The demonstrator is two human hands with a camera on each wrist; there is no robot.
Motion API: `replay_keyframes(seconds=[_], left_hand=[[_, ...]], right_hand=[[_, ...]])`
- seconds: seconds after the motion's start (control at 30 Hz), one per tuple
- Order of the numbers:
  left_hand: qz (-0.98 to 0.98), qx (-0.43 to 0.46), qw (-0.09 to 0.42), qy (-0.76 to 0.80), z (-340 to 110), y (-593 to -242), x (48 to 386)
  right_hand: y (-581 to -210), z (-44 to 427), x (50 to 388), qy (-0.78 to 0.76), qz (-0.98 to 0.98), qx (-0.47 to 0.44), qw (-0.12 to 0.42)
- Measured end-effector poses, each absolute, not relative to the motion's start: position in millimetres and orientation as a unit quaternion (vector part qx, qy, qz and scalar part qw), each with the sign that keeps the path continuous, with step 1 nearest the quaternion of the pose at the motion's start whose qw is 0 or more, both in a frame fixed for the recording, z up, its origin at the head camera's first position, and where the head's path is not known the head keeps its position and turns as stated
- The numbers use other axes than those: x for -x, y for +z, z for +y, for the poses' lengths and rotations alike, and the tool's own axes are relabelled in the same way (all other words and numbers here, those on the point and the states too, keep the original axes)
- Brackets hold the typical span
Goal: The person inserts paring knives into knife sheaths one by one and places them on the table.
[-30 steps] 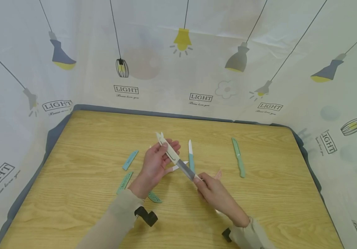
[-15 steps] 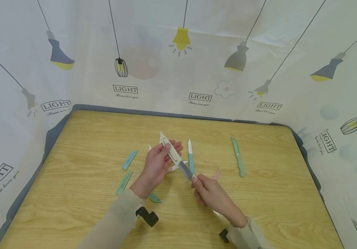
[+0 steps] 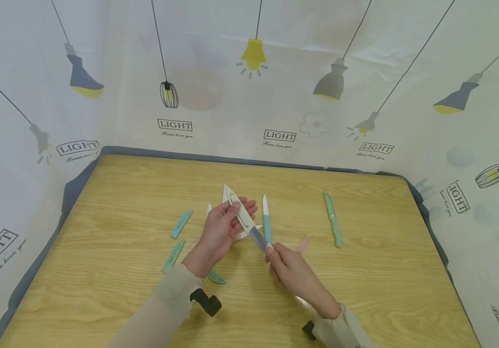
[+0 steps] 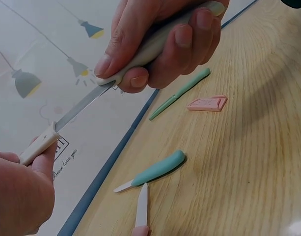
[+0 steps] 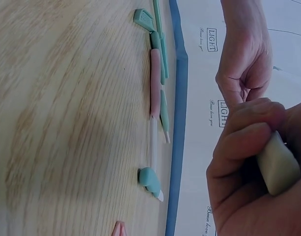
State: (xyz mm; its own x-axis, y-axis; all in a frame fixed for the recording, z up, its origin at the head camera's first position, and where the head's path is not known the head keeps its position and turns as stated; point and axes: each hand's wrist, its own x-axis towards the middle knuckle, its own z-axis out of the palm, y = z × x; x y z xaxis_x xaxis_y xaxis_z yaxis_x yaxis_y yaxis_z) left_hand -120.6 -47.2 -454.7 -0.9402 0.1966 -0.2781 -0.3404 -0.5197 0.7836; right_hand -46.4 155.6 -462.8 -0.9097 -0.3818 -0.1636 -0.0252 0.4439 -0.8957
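Cream cover (image 3: 243,217) and grey blade (image 4: 84,108) lie in one line between the person's two hands, the cover's tip pointing to eleven o'clock in the head view. What has just changed is small: over the last second the strip of bare blade comes to look shorter, and the right hand (image 3: 292,269) now sits a little nearer the cover's mouth. I take that to mean the blade is deeper inside, though a strip next to the handle (image 5: 280,169) is left bare. The left hand (image 3: 219,227) pinches the cover under its thumb, other fingers reaching out behind it; the right hand grips the handle, fingers curled round.

Nothing on the table (image 3: 114,203) seems to shift. From the left hand, a blue cover (image 3: 182,224) lies at nine o'clock, a green cover (image 3: 173,256) at eight and a blue knife (image 3: 267,224) at three. From the right hand, a pink cover (image 3: 304,245) lies near at one o'clock, and a green knife (image 3: 333,220) farther off, between one and two.
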Motion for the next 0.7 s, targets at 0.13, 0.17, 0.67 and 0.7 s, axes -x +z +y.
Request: replay_keyframes(seconds=[0.13,0.17,0.67,0.7], left_hand=[[0.465,0.077,0.159,0.868,-46,-455,121],[0.465,0.077,0.159,0.867,-46,-455,121],[0.473,0.065,0.173,0.862,-44,-458,120],[0.473,0.063,0.173,0.861,-43,-458,120]], right_hand=[[-463,154,46,-0.51,0.835,0.117,0.17],[-463,153,46,-0.51,0.836,0.115,0.168],[-468,142,45,-0.526,0.833,0.079,0.152],[-468,142,45,-0.527,0.833,0.078,0.151]])
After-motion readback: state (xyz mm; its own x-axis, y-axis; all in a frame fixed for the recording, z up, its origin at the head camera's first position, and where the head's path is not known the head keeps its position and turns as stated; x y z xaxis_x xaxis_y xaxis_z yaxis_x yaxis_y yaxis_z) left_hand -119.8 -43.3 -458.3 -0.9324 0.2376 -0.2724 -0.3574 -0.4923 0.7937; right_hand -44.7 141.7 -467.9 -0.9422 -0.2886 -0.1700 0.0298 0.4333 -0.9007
